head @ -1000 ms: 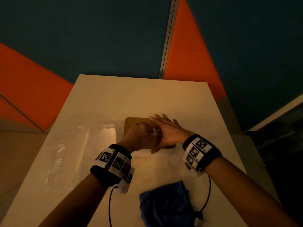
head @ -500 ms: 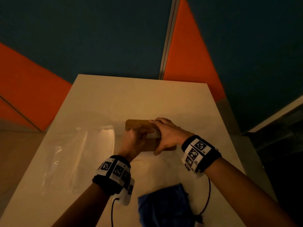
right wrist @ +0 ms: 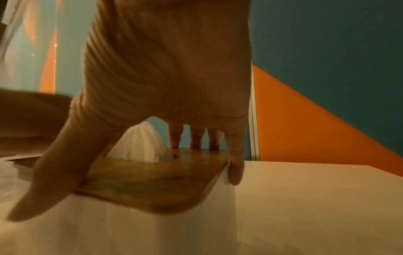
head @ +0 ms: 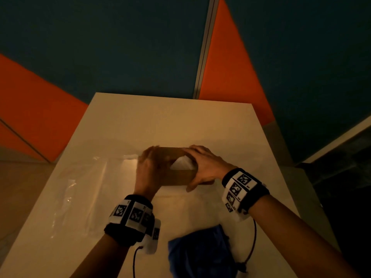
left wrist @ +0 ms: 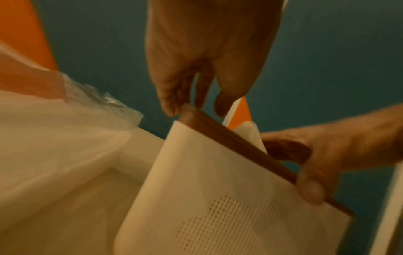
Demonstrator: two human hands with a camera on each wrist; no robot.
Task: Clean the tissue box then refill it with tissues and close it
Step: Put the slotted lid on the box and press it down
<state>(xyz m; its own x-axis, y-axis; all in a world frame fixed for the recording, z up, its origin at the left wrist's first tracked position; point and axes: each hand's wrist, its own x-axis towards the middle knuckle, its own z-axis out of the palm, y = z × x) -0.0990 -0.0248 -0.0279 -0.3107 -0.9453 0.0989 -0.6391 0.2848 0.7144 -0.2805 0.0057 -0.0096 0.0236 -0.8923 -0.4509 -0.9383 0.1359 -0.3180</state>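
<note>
A white tissue box (left wrist: 218,198) with a perforated side stands mid-table, topped by a wooden lid (head: 176,176). A white tissue (head: 181,164) pokes up through the lid's slot. My left hand (head: 150,165) grips the lid's left end, fingers curled over its edge (left wrist: 229,138). My right hand (head: 202,167) grips the right end, thumb on the near edge and fingers over the far edge. In the right wrist view the lid (right wrist: 152,182) sits on the box under my right hand (right wrist: 165,103), with the tissue (right wrist: 141,145) behind the thumb.
A crumpled clear plastic wrapper (head: 80,177) lies on the white table (head: 160,121) left of the box. A blue cloth (head: 200,253) lies at the near edge between my arms. Teal and orange wall panels stand behind the table.
Both hands were bunched over the lid's middle, right fingers straight. They have spread apart to the lid's two ends, and the tissue now shows through the slot.
</note>
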